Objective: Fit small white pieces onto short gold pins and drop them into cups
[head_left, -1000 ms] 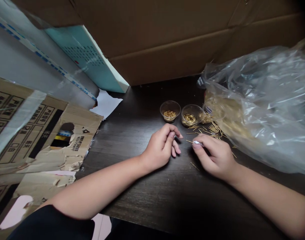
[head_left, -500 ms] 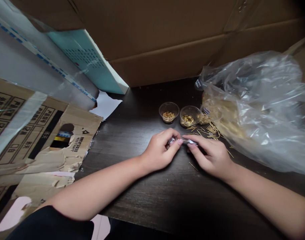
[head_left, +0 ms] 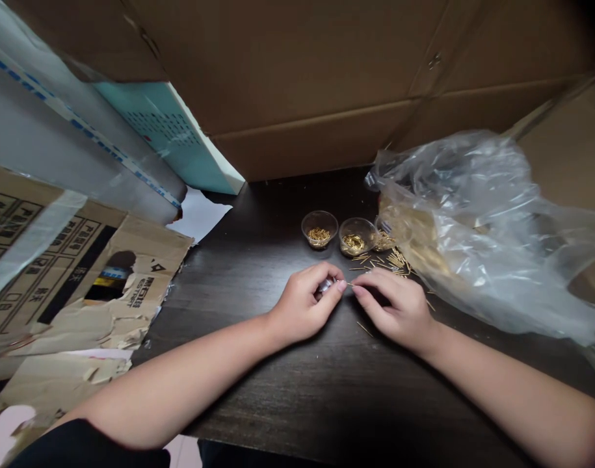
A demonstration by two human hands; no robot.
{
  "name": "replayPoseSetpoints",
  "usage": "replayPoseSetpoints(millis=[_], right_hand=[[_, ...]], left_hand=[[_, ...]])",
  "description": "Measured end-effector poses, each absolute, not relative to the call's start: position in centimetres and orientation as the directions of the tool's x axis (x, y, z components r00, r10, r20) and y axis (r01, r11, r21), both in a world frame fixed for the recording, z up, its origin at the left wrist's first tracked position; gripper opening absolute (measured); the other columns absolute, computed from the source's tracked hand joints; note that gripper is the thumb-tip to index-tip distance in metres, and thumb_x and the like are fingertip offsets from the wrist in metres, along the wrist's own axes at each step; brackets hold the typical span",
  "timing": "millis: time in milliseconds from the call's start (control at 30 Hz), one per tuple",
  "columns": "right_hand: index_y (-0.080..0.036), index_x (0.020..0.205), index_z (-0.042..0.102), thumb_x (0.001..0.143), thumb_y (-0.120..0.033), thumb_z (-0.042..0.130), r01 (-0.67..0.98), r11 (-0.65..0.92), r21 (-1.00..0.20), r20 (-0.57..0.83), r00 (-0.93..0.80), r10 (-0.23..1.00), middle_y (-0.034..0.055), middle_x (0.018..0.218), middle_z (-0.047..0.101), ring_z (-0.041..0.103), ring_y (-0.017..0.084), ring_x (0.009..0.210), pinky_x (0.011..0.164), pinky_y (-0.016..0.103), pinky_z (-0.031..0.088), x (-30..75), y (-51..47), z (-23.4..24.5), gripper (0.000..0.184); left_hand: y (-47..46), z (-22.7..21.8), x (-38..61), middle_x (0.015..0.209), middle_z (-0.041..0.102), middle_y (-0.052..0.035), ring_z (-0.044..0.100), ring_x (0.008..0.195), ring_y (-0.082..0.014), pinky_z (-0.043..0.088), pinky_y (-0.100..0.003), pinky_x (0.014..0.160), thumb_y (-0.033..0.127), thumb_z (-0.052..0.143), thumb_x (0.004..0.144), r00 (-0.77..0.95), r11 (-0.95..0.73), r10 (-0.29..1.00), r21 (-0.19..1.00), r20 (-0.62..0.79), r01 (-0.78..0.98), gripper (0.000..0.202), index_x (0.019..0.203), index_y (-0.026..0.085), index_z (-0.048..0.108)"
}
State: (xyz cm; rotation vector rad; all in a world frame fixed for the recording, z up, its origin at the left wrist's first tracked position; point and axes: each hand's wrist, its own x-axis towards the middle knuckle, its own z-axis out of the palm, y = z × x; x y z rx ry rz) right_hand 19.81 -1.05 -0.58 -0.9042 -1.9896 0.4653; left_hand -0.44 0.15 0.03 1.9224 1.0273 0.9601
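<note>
My left hand [head_left: 307,304] is closed in a pinch, thumb against forefinger, above the dark table. A thin brass pin [head_left: 350,283] sticks out from its fingertips toward the right. Something small and silvery [head_left: 325,285] shows inside the curled left fingers; its kind is not clear. My right hand [head_left: 397,304] pinches the other end of the pin between thumb and forefinger. Just beyond the hands lie loose brass pins [head_left: 397,261], and a single pin [head_left: 364,329] rests nearer to me, below the gap between the hands.
Two clear plastic cups, a left cup [head_left: 319,227] and a middle cup [head_left: 356,237], hold small brass pieces. A third clear cup [head_left: 387,237] lies tipped beside a large plastic bag [head_left: 492,240]. Cardboard [head_left: 307,78] walls the back; a torn carton [head_left: 145,286] stands left.
The camera view has shifted slightly. My right fingertips have come closer to the left ones and now close on the pin's end; the whitish bit seen at them before no longer shows.
</note>
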Motion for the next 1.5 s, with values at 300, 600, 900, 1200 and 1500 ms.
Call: replayPoseSetpoints(millis=[300, 600, 900, 1200, 1500], right_hand=[[-0.017, 0.092, 0.061, 0.09, -0.008, 0.06, 0.455, 0.716, -0.53, 0.668, -0.296, 0.683, 0.002, 0.072, 0.06, 0.056, 0.013, 0.061, 0.056, 0.027, 0.045, 19.8, -1.8, 0.6, 0.009], [-0.023, 0.086, 0.069, 0.089, -0.03, 0.069, 0.942, 0.259, -0.213, 0.757, -0.008, 0.653, 0.0008, 0.068, 0.067, 0.061, 0.015, 0.056, 0.053, 0.03, 0.043, 27.0, -3.3, 10.8, 0.008], [-0.026, 0.081, 0.071, 0.087, -0.038, 0.071, 0.997, 0.065, -0.049, 0.439, -0.037, 0.898, 0.0064, 0.062, 0.07, 0.059, 0.021, 0.051, 0.045, 0.033, 0.038, 33.3, 0.0, 8.8, 0.013], [-0.021, 0.076, 0.074, 0.091, -0.024, 0.054, 0.911, 0.388, 0.142, -0.003, -0.391, 0.92, 0.0065, 0.072, 0.072, 0.06, 0.019, 0.059, 0.051, 0.03, 0.031, 22.6, 4.7, 11.1, 0.025], [-0.017, 0.07, 0.077, 0.076, -0.02, 0.072, 0.891, 0.432, 0.136, -0.256, -0.39, 0.885, 0.0074, 0.068, 0.071, 0.057, 0.016, 0.053, 0.052, 0.029, 0.033, 21.4, 9.8, 8.0, 0.007]], left_hand=[[0.1, 0.7, -0.7, 0.073, 0.062, 0.0004, 0.053, 0.065, -0.0093, 0.041, -0.021, 0.062, 0.031, 0.058, 0.096, 0.34, -0.377, 0.9, 0.878, 0.272, 0.296, 0.018, 0.087, 0.016, 0.063], [0.8, -0.8, -0.7, 0.08, 0.062, -0.0007, 0.058, 0.071, -0.0116, 0.048, -0.026, 0.07, 0.03, 0.038, 0.103, 0.386, -0.298, 0.899, 0.935, 0.207, 0.193, 0.026, 0.115, 0.018, 0.057], [0.6, -0.6, -0.4, 0.105, 0.076, -0.0092, 0.07, 0.081, -0.0128, 0.052, -0.027, 0.072, 0.027, 0.048, 0.101, 0.419, -0.267, 0.887, 0.956, 0.194, 0.121, 0.015, 0.108, 0.017, 0.056], [0.6, -0.6, -0.6, 0.093, 0.076, -0.0043, 0.07, 0.083, -0.0143, 0.05, -0.026, 0.075, 0.024, 0.051, 0.099, 0.446, -0.366, 0.864, 0.899, 0.231, 0.242, 0.013, 0.103, 0.017, 0.061], [0.7, -0.8, -0.5, 0.093, 0.077, -0.0047, 0.069, 0.082, -0.0152, 0.049, -0.028, 0.075, 0.023, 0.052, 0.097, 0.468, -0.396, 0.849, 0.881, 0.245, 0.257, 0.014, 0.102, 0.017, 0.064]])
